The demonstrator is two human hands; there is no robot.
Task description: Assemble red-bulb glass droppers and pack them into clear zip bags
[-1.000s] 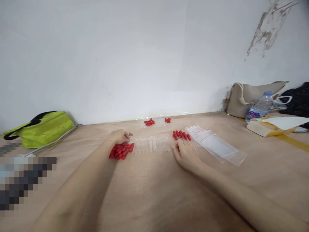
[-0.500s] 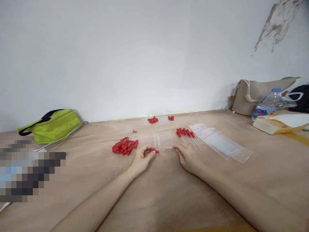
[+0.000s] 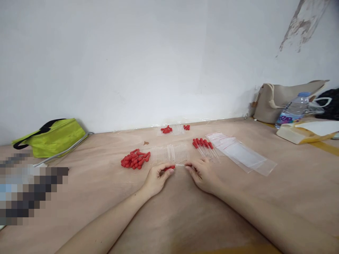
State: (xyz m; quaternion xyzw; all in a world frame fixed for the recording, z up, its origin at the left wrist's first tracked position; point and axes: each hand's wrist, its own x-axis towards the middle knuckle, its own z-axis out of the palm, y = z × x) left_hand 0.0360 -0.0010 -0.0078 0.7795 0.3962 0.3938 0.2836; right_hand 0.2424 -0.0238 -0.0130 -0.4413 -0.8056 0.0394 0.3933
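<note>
Between the thumb and fingers of my left hand (image 3: 156, 178) is a red rubber dropper bulb (image 3: 168, 168), its open end facing right. My right hand (image 3: 201, 175) pinches a thin clear glass dropper tube (image 3: 180, 165), whose left end meets or nearly meets the bulb; whether it is inside I cannot tell. Just beyond my hands lies a row of clear tubes (image 3: 171, 153). A heap of loose red bulbs (image 3: 135, 159) sits to the left. On the right, several droppers with red bulbs fitted (image 3: 202, 144) lie side by side.
Clear zip bags (image 3: 243, 155) overlap at the right. More red bulbs (image 3: 166, 129) and tubes lie by the wall. A green pouch (image 3: 57, 137) and cable are at left. A water bottle (image 3: 292, 111), a beige bag (image 3: 270, 102) and an open packet (image 3: 299, 134) stand far right.
My right hand has moved left and closed its thumb on the tube, bringing it up to the bulb. My left hand still grips the bulb. The view has shifted slightly.
</note>
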